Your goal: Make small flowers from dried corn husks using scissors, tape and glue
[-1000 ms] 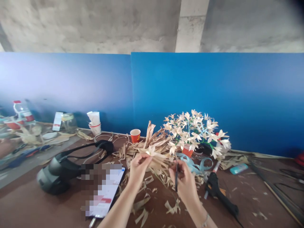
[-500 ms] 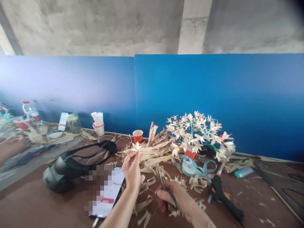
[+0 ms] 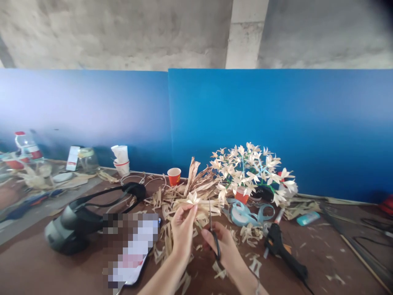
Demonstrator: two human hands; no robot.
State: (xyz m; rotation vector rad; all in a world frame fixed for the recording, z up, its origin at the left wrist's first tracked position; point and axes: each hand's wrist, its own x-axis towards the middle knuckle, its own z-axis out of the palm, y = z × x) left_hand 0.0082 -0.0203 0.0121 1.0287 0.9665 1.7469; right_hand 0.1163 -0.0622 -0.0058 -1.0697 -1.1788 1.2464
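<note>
Blue partition panels under a bare concrete ceiling; brown table littered with husk trimmings.

On the table, big to small:
- black headset, far left
- pile of dried husks, centre back
- finished flower bunch standing in a red pot, right of the pile
- phone, near edge
- black glue gun, right of the hands
- blue ribbon
- red cup, by the panels

Left hand: raised over the trimmings, fingers pinched on the base of a small husk flower, petals up, in front of the husk pile.

Right hand: just beside it, fingers through the loops of black scissors, blades upright and looking closed, tips near the flower.

Handling, as a judgement: the flower is near weightless, dry and papery. Petals likely crease or tear if squeezed. Best hold is the bound base, where the left hand has it, with light pressure and nothing on the petal tips.
</note>
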